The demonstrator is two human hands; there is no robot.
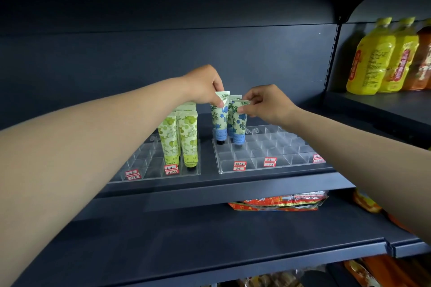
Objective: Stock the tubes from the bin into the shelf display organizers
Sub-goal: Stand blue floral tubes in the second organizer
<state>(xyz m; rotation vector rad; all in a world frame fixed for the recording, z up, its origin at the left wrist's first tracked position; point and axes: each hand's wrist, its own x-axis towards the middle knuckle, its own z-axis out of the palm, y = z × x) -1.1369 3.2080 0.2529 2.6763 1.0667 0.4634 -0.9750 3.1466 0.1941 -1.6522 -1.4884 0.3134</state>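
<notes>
Two clear gridded organizers stand on the dark shelf. The left organizer [149,167] holds several green-patterned tubes [189,139] upright at its right side. The right organizer [275,146] holds blue-flowered tubes at its back left corner. My left hand [205,83] pinches the top of one blue-flowered tube [219,121], which stands upright with its cap in a cell. My right hand [263,104] pinches the top of another blue-flowered tube [239,128] beside it. A third blue tube is partly hidden between them. The bin is out of view.
Red-and-white price tags [240,165] line the organizers' front edges. Yellow and orange drink bottles [370,58] stand on the neighbouring shelf at the right. Red snack packets [279,200] lie under the shelf. A lower dark shelf board [186,240] juts toward me.
</notes>
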